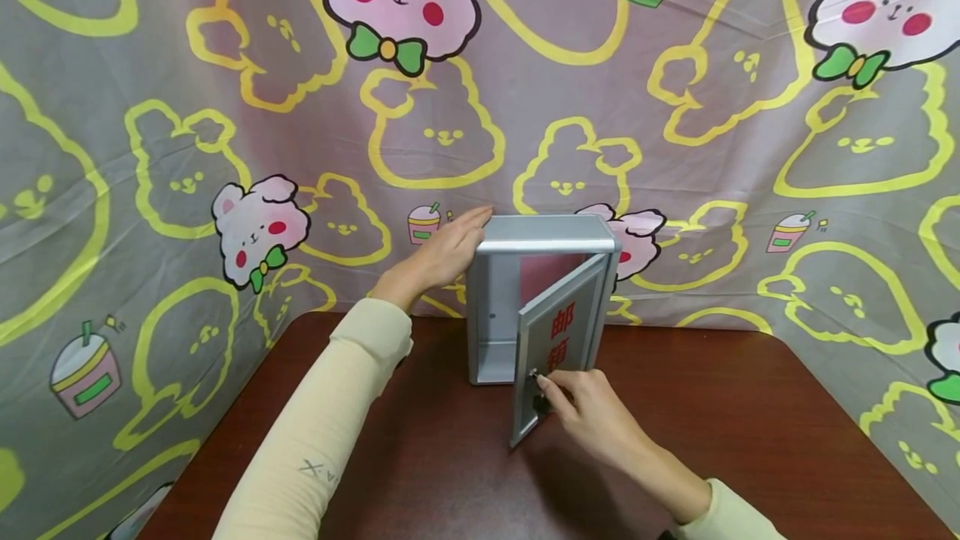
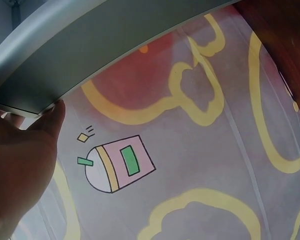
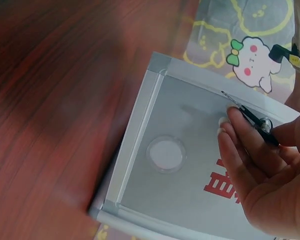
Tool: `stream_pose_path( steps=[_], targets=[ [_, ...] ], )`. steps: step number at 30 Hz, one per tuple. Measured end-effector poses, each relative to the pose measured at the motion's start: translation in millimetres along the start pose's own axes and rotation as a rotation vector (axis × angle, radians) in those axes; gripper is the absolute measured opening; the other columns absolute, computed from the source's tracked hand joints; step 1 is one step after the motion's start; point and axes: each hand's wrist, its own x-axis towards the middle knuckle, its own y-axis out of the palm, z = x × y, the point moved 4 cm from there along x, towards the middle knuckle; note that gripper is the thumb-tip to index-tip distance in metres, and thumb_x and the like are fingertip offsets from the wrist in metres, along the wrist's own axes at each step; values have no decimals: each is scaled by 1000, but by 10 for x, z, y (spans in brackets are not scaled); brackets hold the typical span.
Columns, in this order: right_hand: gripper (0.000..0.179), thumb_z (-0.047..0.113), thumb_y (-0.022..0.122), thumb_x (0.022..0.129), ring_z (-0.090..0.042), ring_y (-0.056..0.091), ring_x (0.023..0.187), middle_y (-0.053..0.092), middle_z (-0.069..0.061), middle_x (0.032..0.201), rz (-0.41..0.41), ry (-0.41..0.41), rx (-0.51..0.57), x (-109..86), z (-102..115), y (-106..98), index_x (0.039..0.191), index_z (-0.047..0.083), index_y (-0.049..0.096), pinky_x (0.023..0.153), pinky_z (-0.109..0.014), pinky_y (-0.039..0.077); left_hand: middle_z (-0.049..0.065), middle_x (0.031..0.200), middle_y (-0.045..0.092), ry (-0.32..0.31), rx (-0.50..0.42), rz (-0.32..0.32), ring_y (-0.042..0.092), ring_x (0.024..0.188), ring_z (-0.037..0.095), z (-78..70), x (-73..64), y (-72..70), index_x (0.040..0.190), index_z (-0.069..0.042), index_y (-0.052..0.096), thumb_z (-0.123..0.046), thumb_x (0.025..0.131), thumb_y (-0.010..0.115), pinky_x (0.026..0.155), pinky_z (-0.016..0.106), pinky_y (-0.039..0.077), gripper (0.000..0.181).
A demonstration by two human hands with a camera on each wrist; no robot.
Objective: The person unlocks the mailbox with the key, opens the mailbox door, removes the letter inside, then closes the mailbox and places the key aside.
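A silver metal mailbox stands upright on the table, its front door swung partway out. Red characters mark the door's face. My left hand rests on the mailbox's upper left edge, fingers laid along the top; in the left wrist view its fingertips are at the box's corner. On the door's free edge, my right hand pinches a black-headed key between thumb and fingers. A second key with a thin metal blade sticks out beside the fingertips.
The brown wooden table carries the mailbox near its back edge. Behind it hangs a grey cloth printed with cartoon rabbits and yellow outlines. A round clear window sits low on the door. Part of the mailbox's inside shows left of the door.
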Motion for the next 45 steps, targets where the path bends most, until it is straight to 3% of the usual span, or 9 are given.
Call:
stream_pose_path(
  steps=[7,22,32,37,45],
  targets=[
    [31,14,62,103,4,37,54,39,21,60,-4,2,2,-35,-47,-62,72,18,66,48,-19,36,13,168,26,7,13,3,19,156,24,3,-3,-18,159,0,30,-25,107,23,127,36,14,59],
    [33,15,62,103,5,34,52,37,22,58,13,35,20,-87,-77,-102,71,19,66,46,-18,34,8,168,27,40,164,-5,24,155,22,37,7,-31,161,-4,29,-27,107,20,127,37,18,59],
    [35,17,61,104,5,34,52,38,20,58,53,77,28,-92,-107,-114,69,19,63,47,-19,34,7,166,30,45,178,-5,26,154,23,0,14,-53,160,-4,31,-27,107,21,126,38,20,58],
    [36,19,60,104,3,39,53,45,19,59,65,85,44,-107,-125,-142,69,20,63,48,-20,38,8,166,32,36,173,-7,27,154,24,-16,20,-62,159,-4,33,-25,107,21,126,38,20,58],
    [35,20,61,104,3,39,53,43,21,59,55,65,55,-156,-165,-183,69,20,63,47,-20,37,8,166,31,40,168,-10,27,154,23,-3,17,-51,159,-4,33,-27,107,20,126,38,20,59]
  ],
)
